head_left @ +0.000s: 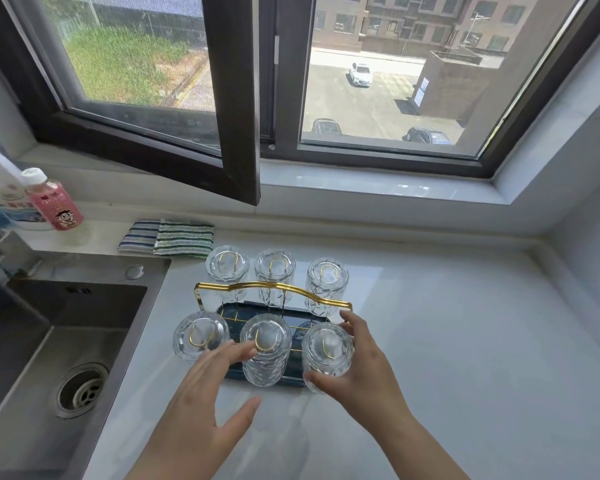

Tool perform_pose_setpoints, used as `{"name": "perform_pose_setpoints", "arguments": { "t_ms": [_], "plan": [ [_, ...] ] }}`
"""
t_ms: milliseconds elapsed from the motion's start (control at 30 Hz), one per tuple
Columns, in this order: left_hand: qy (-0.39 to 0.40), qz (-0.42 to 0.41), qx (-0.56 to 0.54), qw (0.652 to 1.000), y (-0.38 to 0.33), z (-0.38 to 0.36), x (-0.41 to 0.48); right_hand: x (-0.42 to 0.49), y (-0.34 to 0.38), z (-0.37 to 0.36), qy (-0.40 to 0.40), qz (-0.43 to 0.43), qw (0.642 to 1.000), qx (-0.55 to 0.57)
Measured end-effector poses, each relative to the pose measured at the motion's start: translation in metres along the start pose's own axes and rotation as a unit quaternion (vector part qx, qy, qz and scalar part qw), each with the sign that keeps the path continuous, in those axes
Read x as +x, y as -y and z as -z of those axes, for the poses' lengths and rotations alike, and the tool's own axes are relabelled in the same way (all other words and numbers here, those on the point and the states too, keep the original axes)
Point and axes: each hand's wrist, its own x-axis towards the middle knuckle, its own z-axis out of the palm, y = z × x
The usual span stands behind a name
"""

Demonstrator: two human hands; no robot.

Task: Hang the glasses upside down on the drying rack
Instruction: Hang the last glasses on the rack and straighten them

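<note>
- The drying rack [274, 289] stands on the white counter [447, 323] just right of the sink [66, 341], under the window [222, 81]. It has a gold wire handle across the middle and a dark tray at its base.
- Six glasses sit on it, each mouth-down over a gold wire loop: three in the far row [275, 268] and three in the near row.
- The right hand [364, 368] is curled around the near-right glass [327, 355], thumb at its lower near side and fingers reaching round the far side. The fingers seem to touch the glass, but I cannot tell whether they are gripping it or only resting on it.
- The left hand [208, 393] is open with fingers spread; its fingertips lie at the near-middle glass [265, 348], beside the near-left glass [201, 336], and the thumb hangs free above the counter.
- No glass stands loose on the counter or in the sink, so the task looks nearly complete; the step in hand appears to be seating the last glass.
- The next move calls for checking that the near-right glass rests fully over its loop and stands steady, then opening the fingers gently and lifting both hands straight away.
- Care is needed: the near glasses stand close together, so a sideways brush could knock one against another.
</note>
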Motion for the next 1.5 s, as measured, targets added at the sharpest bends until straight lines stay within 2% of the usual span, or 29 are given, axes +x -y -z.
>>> {"name": "perform_pose_setpoints", "arguments": {
  "t_ms": [300, 433, 533, 600, 767, 867, 933, 1033, 1167, 1333, 1500],
  "plan": [
    [0.014, 0.000, 0.001, 1.000, -0.001, -0.003, 0.000, 0.000, 0.003, 0.005, 0.034, -0.001, 0.999, -0.034],
    [0.017, -0.011, 0.006, 1.000, 0.003, 0.004, 0.006, 0.006, 0.021, 0.023, -0.053, 0.068, 0.995, -0.054],
    [-0.013, -0.045, -0.003, 0.999, 0.002, 0.019, 0.024, 0.038, 0.042, 0.036, -0.096, 0.133, 0.985, -0.053],
    [-0.035, -0.063, 0.000, 0.997, -0.001, 0.031, 0.047, 0.069, 0.057, 0.037, -0.072, 0.150, 0.983, -0.078],
    [-0.016, -0.067, 0.074, 0.995, -0.003, 0.036, 0.133, 0.137, 0.076, 0.013, 0.090, 0.121, 0.977, -0.152],
    [0.051, -0.006, 0.147, 0.988, 0.006, 0.027, 0.180, 0.158, 0.076, -0.004, 0.173, 0.094, 0.960, -0.200],
    [0.131, 0.030, 0.233, 0.963, 0.015, 0.022, 0.201, 0.166, 0.072, -0.012, 0.205, 0.089, 0.948, -0.226],
    [0.207, 0.045, 0.308, 0.927, 0.022, 0.013, 0.213, 0.171, 0.066, -0.017, 0.206, 0.092, 0.945, -0.237],
    [0.206, 0.020, 0.280, 0.937, 0.024, 0.007, 0.215, 0.171, 0.061, -0.014, 0.181, 0.099, 0.955, -0.214],
    [0.202, 0.029, 0.259, 0.944, 0.023, 0.008, 0.214, 0.172, 0.059, -0.017, 0.174, 0.100, 0.960, -0.194],
    [0.205, 0.041, 0.228, 0.951, 0.028, 0.018, 0.212, 0.172, 0.059, -0.013, 0.202, 0.088, 0.957, -0.188]
  ]
}}
